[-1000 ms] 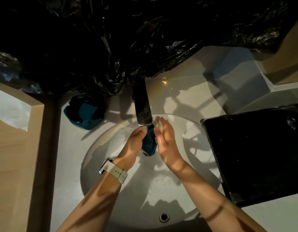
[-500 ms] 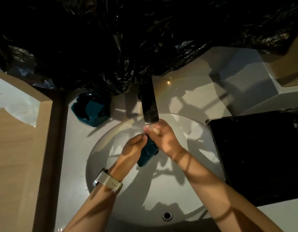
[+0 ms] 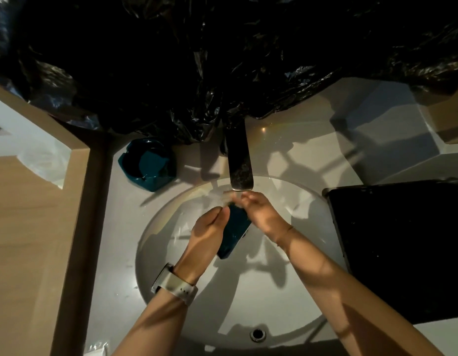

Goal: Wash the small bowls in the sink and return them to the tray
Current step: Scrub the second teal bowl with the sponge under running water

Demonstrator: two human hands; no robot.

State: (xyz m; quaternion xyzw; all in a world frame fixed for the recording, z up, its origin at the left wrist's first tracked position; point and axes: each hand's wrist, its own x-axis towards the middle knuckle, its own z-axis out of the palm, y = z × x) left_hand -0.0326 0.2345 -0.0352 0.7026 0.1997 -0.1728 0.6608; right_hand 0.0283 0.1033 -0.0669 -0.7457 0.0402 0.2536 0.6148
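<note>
Bowl in hand: a teal small bowl (image 3: 234,233) is held on edge over the middle of the sink (image 3: 171,283), just below the tap (image 3: 240,165).
Left hand (image 3: 209,231): its grip is curled round the bowl's left side, thumb and fingers closed on it; a pale watch (image 3: 174,283) sits on that wrist.
Right hand (image 3: 261,210): it covers the bowl's far right side under the spout, fingertips blurred; it looks to be rubbing the bowl, though I cannot tell whether the fingers wrap it or only press flat on it.
Water: a faint blur shows at the spout's mouth, so the tap is probably running.
Other bowls: a second group of teal bowls (image 3: 148,167) rests on the counter (image 3: 125,227) far left of the sink, nested or leaning together; the count is unclear, as is whether they are washed.
Tray: the black tray (image 3: 402,253) lies on the counter right of the sink, its surface too dark to show whether anything rests on it.
Progress: judged early to middle; one bowl is being washed and none is visibly back on the tray.
Left to do: finish this bowl, set it in the tray, then deal with the bowls at far left.
</note>
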